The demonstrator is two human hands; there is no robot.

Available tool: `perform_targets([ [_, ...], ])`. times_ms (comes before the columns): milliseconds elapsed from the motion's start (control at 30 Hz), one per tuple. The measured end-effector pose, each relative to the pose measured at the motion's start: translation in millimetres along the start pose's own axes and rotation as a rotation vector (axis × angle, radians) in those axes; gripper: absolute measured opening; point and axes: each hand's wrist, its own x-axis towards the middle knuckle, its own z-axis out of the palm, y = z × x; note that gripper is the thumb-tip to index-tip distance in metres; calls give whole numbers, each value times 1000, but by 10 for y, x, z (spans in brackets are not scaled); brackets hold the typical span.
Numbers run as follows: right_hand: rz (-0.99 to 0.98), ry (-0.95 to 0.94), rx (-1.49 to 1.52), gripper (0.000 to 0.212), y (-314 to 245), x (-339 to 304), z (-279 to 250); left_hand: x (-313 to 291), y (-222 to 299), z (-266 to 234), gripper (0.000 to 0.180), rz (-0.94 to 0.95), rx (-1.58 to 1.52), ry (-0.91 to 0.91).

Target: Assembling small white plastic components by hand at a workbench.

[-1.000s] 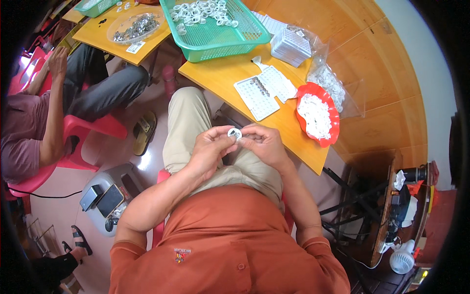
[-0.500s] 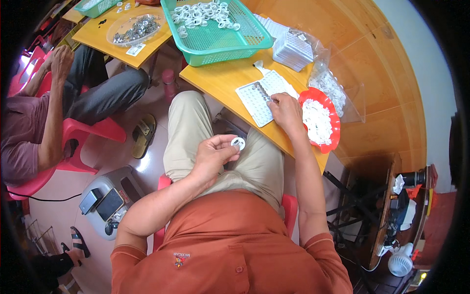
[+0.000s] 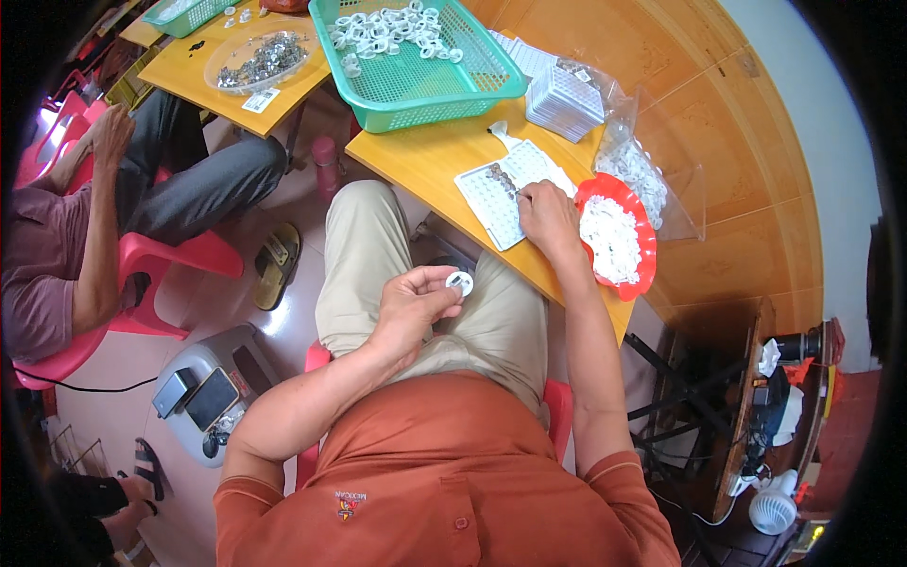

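Note:
My left hand [image 3: 412,304] is closed over my lap, pinching a small white round plastic piece [image 3: 460,283] between thumb and fingers. The piece has a dark or metallic spot at its middle. At the table, my right hand [image 3: 550,221] rests with bent, closed fingertips on a white gridded tray [image 3: 482,194]. Whatever those fingertips may hold is hidden. Small grey metal parts [image 3: 502,178] lie in a row along the tray, just left of my right fingers. Beside that hand stands a red scalloped dish [image 3: 648,248] heaped with small white pieces [image 3: 611,236].
A green basket [image 3: 406,115] with white rings stands on the far table. Stacked white trays [image 3: 567,99] and a clear bag of white parts [image 3: 631,178] lie at the back right. Farther left is a clear bowl of metal parts [image 3: 265,61]. A person [image 3: 57,246] sits at the left.
My right hand has shifted slightly nearer along the tray. The left hand still holds the white piece, tilted a little differently. At the lower left, another person's leg has moved further into view.

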Motion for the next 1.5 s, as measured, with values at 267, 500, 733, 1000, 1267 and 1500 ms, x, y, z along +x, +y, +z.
perform_targets([
  [267,-10,3,100,21,34,25,-25,23,-33,-10,22,5,8,-9],
  [500,-36,-50,68,19,17,50,-29,5,-19,-3,22,-11,14,-11],
  [733,-113,-2,30,19,35,-28,-12,-19,9,25,22,-17,-21,5],
  [1000,-82,52,477,19,-4,-201,-71,44,-35,-8,23,-3,25,1],
  [1267,71,-102,966,21,85,-358,-1,18,-40,15,23,-3,4,21],
  [1500,44,-54,955,21,-77,-559,11,45,-44,11,22,-4,17,13],
])
